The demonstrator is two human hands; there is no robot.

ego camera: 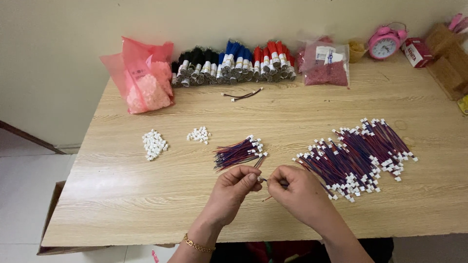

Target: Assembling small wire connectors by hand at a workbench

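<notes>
Left hand (233,187): low centre over the tabletop (146,195), fingers pinched shut on a small white connector (260,178); gold bracelet (197,245) at the wrist.
Right hand (295,190): just beside the left, fingertips meeting it, fingers closed on a thin red and blue wire (267,197) whose end meets the connector; most of the wire hidden, a short reddish stretch showing below the hands.
Small wire bundle (239,152): red and blue leads with white ends, just beyond the hands, near the left hand's fingertips.
Large wire heap (358,156): many red and blue leads with white plugs fitted, spread to the right, nearest edge just beside the right hand.
Loose white connectors: one pile (154,144) at left, a smaller pile (199,135) between it and the small bundle, both well apart from the hands.
Back edge, left to right: pink bag (141,75) of pale pieces; row of banded wire bundles (234,63) in black, blue and red; single wire pair (243,95) in front of the row; clear bag (325,63) of red pieces; pink alarm clock (385,43); red and white box (417,51).
</notes>
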